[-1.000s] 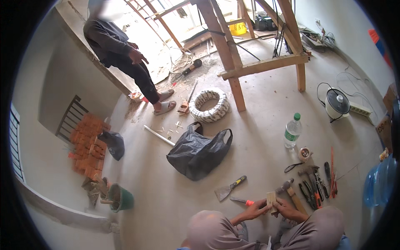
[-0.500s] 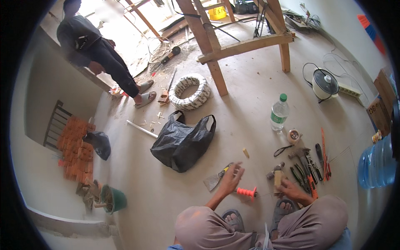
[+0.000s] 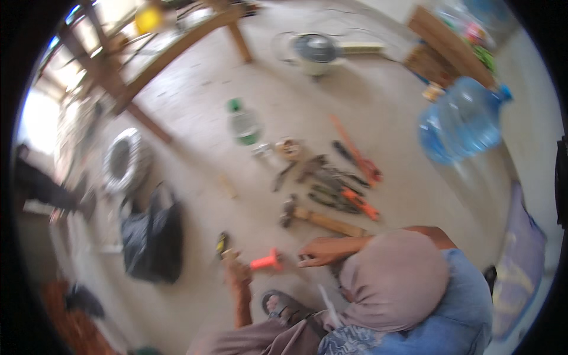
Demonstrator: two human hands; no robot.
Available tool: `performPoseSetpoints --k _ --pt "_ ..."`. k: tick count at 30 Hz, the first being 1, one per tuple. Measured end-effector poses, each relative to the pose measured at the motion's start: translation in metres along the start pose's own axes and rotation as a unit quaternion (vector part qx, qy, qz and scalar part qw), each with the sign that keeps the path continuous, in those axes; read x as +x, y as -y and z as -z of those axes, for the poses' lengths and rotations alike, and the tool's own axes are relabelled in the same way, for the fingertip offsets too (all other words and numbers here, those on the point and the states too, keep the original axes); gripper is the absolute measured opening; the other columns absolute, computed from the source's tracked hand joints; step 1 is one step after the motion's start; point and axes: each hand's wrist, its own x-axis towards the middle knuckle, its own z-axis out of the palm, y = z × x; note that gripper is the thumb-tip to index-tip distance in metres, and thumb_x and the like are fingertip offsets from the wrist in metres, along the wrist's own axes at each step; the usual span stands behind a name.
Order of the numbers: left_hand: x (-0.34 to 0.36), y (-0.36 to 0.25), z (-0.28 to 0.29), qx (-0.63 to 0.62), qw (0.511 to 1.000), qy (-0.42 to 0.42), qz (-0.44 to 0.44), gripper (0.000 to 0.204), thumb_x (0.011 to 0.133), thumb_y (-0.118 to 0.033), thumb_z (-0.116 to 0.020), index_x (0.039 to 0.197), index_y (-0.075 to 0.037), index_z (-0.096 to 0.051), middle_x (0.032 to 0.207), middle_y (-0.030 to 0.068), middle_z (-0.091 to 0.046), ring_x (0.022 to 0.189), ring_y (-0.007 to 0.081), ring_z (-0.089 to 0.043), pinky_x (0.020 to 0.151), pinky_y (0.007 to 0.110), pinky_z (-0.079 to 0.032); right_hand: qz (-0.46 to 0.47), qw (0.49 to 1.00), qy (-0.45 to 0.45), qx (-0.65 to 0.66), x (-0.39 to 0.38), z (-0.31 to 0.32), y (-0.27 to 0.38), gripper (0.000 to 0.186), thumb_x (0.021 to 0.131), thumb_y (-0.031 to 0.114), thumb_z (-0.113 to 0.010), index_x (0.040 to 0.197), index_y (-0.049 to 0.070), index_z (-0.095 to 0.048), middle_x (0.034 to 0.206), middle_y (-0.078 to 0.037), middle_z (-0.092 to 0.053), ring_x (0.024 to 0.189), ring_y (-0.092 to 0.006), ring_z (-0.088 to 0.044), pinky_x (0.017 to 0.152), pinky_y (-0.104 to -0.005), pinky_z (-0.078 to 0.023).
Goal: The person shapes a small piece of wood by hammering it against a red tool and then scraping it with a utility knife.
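My left hand [image 3: 238, 273] is blurred, raised beside a yellow-and-black scraper handle [image 3: 222, 244]. Its fingers are drawn together around something pale that I cannot make out. Just right of it is the orange-red guarded handle of a chisel [image 3: 266, 261]; whether my hand touches it is unclear. My right hand [image 3: 322, 251] has curled fingers with a small dark thing at their tips, too smeared to name. Beyond that hand a wooden-handled hammer [image 3: 322, 222] lies on the floor, its handle end close to my forearm.
Farther off lie pliers [image 3: 334, 198], an orange-handled tool [image 3: 361, 204], red cutters [image 3: 370, 171] and a tape measure [image 3: 289, 149]. A green-capped bottle [image 3: 244, 125], rice cooker [image 3: 316, 53] and large water jug [image 3: 464, 121] stand beyond. Leftward are a black bag [image 3: 152, 239] and coil [image 3: 121, 160].
My view has swung right, blurring the picture. The right hand, earlier at a pale wooden piece beside the hammer, is now nearer the chisel. The left fingers, earlier spread, have drawn together.
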Motion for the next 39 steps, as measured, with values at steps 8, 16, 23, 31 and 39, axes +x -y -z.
performPoseSetpoints --k 8,16,23,31,39 --pt "-0.008 -0.040 -0.040 -0.113 0.988 -0.071 0.073 0.040 0.099 -0.041 -0.051 0.125 -0.012 -0.049 0.084 -0.0031 -0.048 0.069 0.0049 -0.045 0.060 0.021 -0.038 -0.110 0.978 -0.178 0.020 -0.054 0.031 -0.022 0.044 0.095 0.037 -0.053 0.071 0.000 -0.057 0.062 -0.021 -0.050 0.054 -0.0353 -0.046 0.055 -0.0441 -0.040" --pt "0.001 -0.025 0.013 -0.195 0.976 -0.018 0.095 0.032 0.098 -0.037 -0.054 0.122 -0.016 -0.050 0.082 -0.0018 -0.050 0.062 0.0063 -0.047 0.053 0.021 -0.038 -0.258 0.804 -0.531 -0.063 -0.121 0.189 -0.128 0.026 0.088 0.026 -0.056 0.104 0.006 -0.060 0.080 -0.015 -0.066 0.077 -0.0310 -0.064 0.073 -0.0429 -0.050" --pt "-0.005 -0.039 -0.007 -0.203 0.973 -0.071 0.084 0.039 0.099 -0.029 -0.052 0.134 -0.011 -0.047 0.087 0.0000 -0.048 0.070 0.0087 -0.047 0.062 0.022 -0.042 -0.299 0.791 -0.520 -0.122 -0.130 0.202 -0.153 0.026 0.087 0.021 -0.055 0.105 0.003 -0.059 0.088 -0.016 -0.066 0.080 -0.0295 -0.064 0.074 -0.0409 -0.050" --pt "-0.009 -0.037 -0.001 -0.111 0.989 -0.083 0.051 0.040 0.097 -0.026 -0.052 0.131 -0.004 -0.049 0.084 -0.0006 -0.049 0.069 0.0072 -0.048 0.059 0.021 -0.041 -0.249 0.802 -0.521 -0.153 -0.108 0.182 -0.134 0.025 0.086 0.018 -0.054 0.105 0.002 -0.060 0.087 -0.016 -0.065 0.080 -0.0313 -0.063 0.075 -0.0414 -0.049" --pt "-0.013 -0.034 -0.012 -0.080 0.994 -0.017 0.077 0.040 0.092 -0.033 -0.056 0.112 0.001 -0.056 0.070 -0.0012 -0.048 0.054 0.0065 -0.045 0.048 0.021 -0.036 -0.278 0.756 -0.579 -0.123 -0.139 0.197 -0.146 0.024 0.088 0.021 -0.055 0.104 0.004 -0.061 0.079 -0.016 -0.066 0.076 -0.0291 -0.065 0.072 -0.0393 -0.050"
